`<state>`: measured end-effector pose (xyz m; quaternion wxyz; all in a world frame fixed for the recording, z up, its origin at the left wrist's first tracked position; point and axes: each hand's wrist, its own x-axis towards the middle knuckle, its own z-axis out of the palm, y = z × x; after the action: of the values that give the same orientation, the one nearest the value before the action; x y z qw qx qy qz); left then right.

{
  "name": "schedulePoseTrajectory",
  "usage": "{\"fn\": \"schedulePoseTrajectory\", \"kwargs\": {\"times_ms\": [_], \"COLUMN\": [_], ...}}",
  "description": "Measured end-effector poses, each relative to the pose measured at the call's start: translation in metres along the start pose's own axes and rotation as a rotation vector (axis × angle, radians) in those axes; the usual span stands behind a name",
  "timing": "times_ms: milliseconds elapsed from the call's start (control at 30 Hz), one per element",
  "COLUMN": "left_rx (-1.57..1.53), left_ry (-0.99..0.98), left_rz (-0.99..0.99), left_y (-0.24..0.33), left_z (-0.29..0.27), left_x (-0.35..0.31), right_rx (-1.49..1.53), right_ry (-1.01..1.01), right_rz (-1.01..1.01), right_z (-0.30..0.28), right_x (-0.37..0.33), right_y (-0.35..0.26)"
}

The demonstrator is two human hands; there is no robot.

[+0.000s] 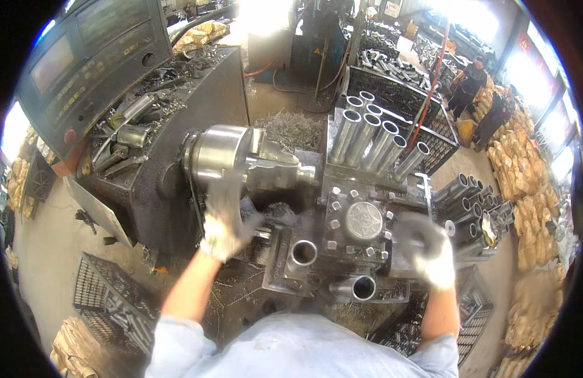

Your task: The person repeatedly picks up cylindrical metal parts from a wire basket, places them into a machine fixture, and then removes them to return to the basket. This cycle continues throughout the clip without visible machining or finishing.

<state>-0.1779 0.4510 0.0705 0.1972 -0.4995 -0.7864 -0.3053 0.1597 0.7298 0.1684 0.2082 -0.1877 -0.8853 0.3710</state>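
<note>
My left hand (226, 232), in a whitish glove with dark fingers, is smeared by motion just below the lathe's round steel chuck (221, 151). Whether it touches anything cannot be made out. To the right of the square tool post (364, 222), my gloved right hand (435, 259) is also blurred, and its fingers do not show distinctly. One metal tube (302, 254) stands on the carriage between my hands. Another tube (354, 288) lies with its open end toward the lower right. A caliper-like tool (425, 189) rests beyond my right hand.
Several upright tubes (367, 135) stand behind the tool post; more tubes (471, 205) are stacked at the right. A control panel (84, 63) rises at the left. Mesh crates (109, 302) flank me below. Metal chips (288, 132) lie behind the chuck. People (471, 85) are at the far right.
</note>
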Motion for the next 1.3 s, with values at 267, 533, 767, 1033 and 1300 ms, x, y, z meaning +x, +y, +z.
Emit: {"fn": "schedulePoseTrajectory", "kwargs": {"times_ms": [267, 533, 767, 1033, 1300], "left_rx": [0.582, 0.523, 0.187, 0.303, 0.265], "left_ry": [-0.175, -0.478, -0.884, 0.029, 0.059], "left_rz": [0.109, 0.083, -0.334, -0.002, 0.008], "left_y": [-0.116, -0.084, -0.063, -0.086, -0.087], "left_z": [0.040, -0.001, -0.006, 0.023, 0.026], "left_x": [0.077, 0.124, 0.209, 0.105, 0.111], "right_rx": [-0.546, -0.059, -0.443, -0.447, -0.183], "right_ry": [-0.957, -0.749, -1.027, -1.006, -1.426], "right_rz": [0.245, -0.076, -0.149, -0.188, 0.133], "right_z": [0.031, 0.134, 0.144, 0.186, 0.177], "right_x": [0.214, 0.315, 0.330, 0.304, 0.331], "right_y": [0.094, 0.085, 0.055, 0.071, 0.099]}}
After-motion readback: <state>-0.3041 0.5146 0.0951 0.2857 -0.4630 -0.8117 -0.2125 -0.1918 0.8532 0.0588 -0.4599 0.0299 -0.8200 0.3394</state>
